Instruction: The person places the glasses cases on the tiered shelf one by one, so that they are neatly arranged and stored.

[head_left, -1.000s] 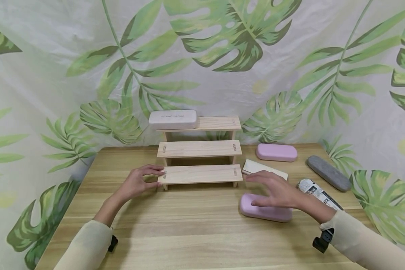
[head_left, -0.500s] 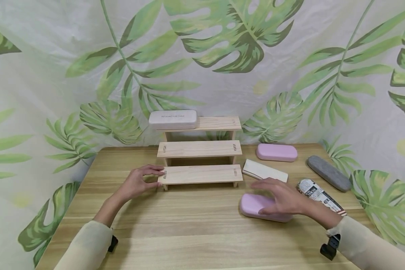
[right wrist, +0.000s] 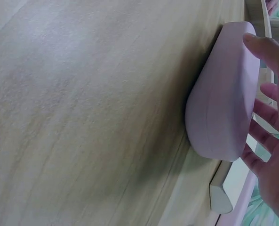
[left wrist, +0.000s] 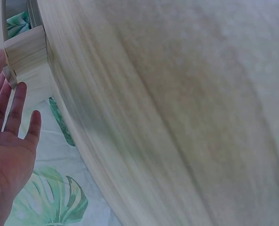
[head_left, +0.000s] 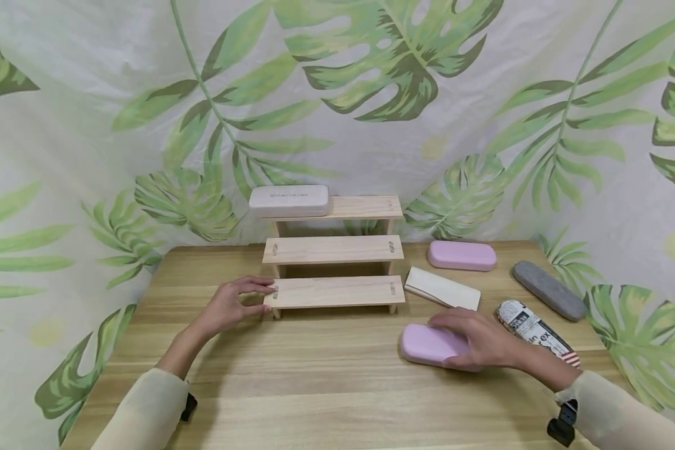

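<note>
As the right hand (head_left: 486,339) grips a half-hidden pink case (head_left: 427,345), the outstretched left hand (head_left: 227,306) touches shelving (head_left: 333,249).

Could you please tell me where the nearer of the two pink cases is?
In the head view, the nearer pink case lies on the table, right of centre, in front of the cream case, with the right hand around its right end.

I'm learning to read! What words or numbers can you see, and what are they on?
"ex": big letters on the patterned case.
"in": beside them, less certain.
Smaller print on that case: too blurred to read.
Lettering on the white case on the top shelf: too small and blurred to read surely.
</note>
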`<state>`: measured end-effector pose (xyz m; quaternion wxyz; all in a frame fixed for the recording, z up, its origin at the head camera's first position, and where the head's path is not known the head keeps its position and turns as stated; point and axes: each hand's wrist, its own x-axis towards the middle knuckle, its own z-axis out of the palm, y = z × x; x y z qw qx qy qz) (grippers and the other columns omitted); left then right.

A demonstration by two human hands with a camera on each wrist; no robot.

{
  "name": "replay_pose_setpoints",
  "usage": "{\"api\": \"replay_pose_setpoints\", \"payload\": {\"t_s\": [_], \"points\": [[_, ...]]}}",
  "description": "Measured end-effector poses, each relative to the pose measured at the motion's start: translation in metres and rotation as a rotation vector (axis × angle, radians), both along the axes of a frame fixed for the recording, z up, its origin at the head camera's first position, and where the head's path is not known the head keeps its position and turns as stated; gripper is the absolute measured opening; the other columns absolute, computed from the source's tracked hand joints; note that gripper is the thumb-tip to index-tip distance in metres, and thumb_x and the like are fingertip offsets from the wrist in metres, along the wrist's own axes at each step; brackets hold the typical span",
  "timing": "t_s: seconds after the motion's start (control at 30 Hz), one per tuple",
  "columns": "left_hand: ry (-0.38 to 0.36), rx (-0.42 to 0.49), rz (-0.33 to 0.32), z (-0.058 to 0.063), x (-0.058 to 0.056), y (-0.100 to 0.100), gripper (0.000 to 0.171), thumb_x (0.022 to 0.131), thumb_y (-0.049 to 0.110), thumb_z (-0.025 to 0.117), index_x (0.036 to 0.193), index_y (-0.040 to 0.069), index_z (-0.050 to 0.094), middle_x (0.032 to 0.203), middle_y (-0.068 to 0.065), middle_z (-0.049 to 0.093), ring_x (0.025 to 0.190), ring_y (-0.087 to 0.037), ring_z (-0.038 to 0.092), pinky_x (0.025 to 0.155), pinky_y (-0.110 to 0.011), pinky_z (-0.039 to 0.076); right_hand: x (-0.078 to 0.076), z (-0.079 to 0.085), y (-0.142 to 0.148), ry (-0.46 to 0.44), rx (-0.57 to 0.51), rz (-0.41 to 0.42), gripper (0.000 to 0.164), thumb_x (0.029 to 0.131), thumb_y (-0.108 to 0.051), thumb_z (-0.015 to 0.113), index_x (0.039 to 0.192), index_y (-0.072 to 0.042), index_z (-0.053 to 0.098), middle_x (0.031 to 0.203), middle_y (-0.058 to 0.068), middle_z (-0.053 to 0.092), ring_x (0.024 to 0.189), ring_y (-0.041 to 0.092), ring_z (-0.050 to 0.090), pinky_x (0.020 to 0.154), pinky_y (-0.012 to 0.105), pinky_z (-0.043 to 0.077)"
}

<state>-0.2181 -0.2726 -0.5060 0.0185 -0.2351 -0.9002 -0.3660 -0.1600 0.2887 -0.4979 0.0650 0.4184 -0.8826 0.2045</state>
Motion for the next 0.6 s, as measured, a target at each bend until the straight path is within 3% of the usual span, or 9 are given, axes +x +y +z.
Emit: {"api": "replay_pose_setpoints", "payload": {"t_s": [0.6], "points": [[0.022, 0.001, -0.001, 0.0012, 0.0014, 0.0009, 0.039, 0.085, 0.013, 0.091, 0.122, 0.012, 0.080, 0.136, -0.002, 0.072, 0.129, -0.029, 0.066, 0.107, -0.050, 0.051, 0.0048, -0.0097, 0.0072, -0.014, 0.005, -0.038, 0.076, 0.070, -0.049, 0.097, 0.133, -0.015, 0.071, 0.126, 0.000, 0.075, 0.107, 0.023, 0.073, 0.082, 0.036, 0.061]]}}
